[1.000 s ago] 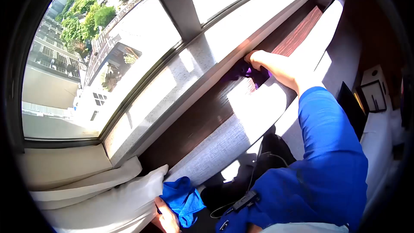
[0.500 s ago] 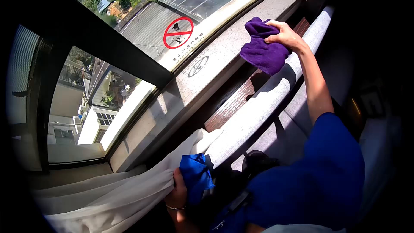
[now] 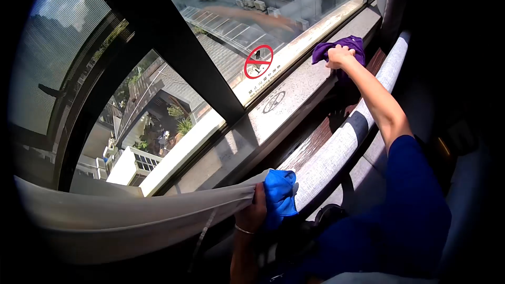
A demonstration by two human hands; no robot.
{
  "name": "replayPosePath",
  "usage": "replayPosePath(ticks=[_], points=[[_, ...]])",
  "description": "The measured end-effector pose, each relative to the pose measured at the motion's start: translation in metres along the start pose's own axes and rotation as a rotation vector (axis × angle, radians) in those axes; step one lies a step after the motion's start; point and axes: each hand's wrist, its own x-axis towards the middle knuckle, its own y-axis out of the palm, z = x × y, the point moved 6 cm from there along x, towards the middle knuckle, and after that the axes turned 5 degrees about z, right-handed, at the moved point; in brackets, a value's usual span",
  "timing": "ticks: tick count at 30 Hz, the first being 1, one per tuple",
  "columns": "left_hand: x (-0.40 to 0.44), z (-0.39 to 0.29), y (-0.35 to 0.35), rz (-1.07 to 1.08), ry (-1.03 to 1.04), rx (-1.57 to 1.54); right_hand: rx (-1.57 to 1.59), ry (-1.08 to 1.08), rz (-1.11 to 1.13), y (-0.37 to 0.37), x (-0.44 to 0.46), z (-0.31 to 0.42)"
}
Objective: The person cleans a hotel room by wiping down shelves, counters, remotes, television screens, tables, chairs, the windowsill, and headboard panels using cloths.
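My right hand (image 3: 342, 56) is closed on a crumpled purple cloth (image 3: 353, 45) at the far end of the stone window sill (image 3: 284, 104). Part of the cloth lies on the sill and part hangs over its inner edge. Low in the view, my left hand (image 3: 254, 211) is closed round a blue cloth (image 3: 281, 192) and the gathered edge of a white sheer curtain (image 3: 158, 211). The curtain stretches away to the left from that hand. A bracelet circles the left wrist.
A grey padded sofa back (image 3: 336, 147) runs alongside the sill, with a dark wood-grain strip (image 3: 315, 144) between them. The window pane carries a round red warning sticker (image 3: 259, 62). A dark window frame (image 3: 184, 37) divides the glass.
My right hand has brought the purple cloth from above the sofa back and sill edge onto the sill. My left hand has pulled the curtain tauter. The view has shifted.
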Motion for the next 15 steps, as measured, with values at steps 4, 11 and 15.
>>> replayPosePath(ticks=[4,11,15], points=[[0.027,-0.027,0.007,0.108,0.062,0.011,0.792,-1.245,0.161,-0.064,-0.202,0.19],[0.019,-0.074,0.035,0.325,0.092,-0.213,0.677,-1.84,0.514,-0.094,-0.292,0.255],[-0.022,-0.09,0.048,0.348,-0.212,-0.225,1.034,-1.175,-0.115,-0.227,-0.151,0.067]])
